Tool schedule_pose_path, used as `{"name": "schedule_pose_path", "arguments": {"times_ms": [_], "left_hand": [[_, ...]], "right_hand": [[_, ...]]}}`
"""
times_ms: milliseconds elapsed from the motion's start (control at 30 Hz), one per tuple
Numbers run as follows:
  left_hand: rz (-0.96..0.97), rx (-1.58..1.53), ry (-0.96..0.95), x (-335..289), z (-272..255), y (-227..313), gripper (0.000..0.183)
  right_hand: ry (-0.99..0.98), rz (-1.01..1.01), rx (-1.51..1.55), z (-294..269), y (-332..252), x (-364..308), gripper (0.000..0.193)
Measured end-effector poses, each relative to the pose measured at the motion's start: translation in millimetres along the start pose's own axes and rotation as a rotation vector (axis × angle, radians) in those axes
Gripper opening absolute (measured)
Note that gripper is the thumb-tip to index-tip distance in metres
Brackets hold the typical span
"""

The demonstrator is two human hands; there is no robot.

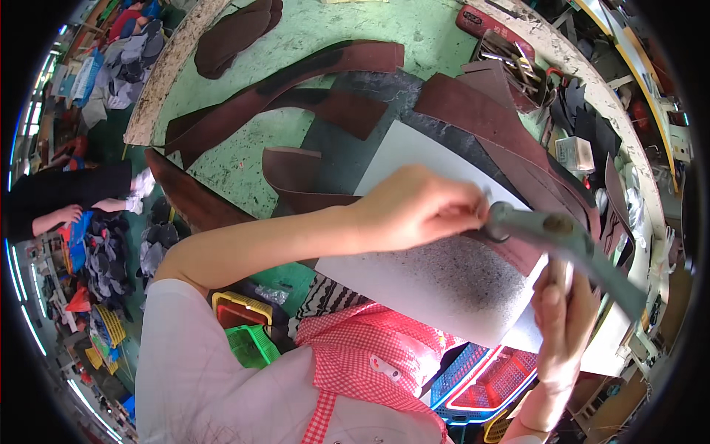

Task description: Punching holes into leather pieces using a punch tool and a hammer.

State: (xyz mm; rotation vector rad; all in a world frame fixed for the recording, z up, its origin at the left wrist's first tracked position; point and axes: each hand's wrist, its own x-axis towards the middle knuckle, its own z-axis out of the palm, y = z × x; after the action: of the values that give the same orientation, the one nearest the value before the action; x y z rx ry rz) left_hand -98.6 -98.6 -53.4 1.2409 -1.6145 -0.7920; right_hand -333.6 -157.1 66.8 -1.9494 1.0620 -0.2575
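Note:
My right hand point(566, 318) is wrapped round the pale wooden handle of a hammer point(551, 222). The grey metal head is slightly blurred, its round face right beside the fingertips of my left hand point(433, 211). That left hand is closed in a pinch above a white board point(414, 274); what its fingers hold is hidden and smeared by motion. Below the hammer head, a brown leather piece point(518, 255) lies on the board, partly covered by my left hand and the hammer. Dark specks mark the board's near part.
Curved brown leather strips point(333, 63) lie across the green table point(296, 22), some over a dark grey slab point(347, 159). A box of metal tools point(514, 63) stands far right. Plastic baskets point(484, 381) sit below the near edge. Another person point(70, 192) is at the left.

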Motion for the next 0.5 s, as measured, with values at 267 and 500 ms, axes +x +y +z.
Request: {"name": "schedule_pose_path", "arguments": {"times_ms": [267, 500], "left_hand": [[-0.031, -0.368, 0.043, 1, 2, 3, 0.008], [0.049, -0.346, -0.089, 34, 21, 9, 0.009]], "right_hand": [[0.173, -0.320, -0.363, 35, 44, 36, 0.037], [0.126, -0.077, -0.366, -1, 77, 10, 0.024]]}}
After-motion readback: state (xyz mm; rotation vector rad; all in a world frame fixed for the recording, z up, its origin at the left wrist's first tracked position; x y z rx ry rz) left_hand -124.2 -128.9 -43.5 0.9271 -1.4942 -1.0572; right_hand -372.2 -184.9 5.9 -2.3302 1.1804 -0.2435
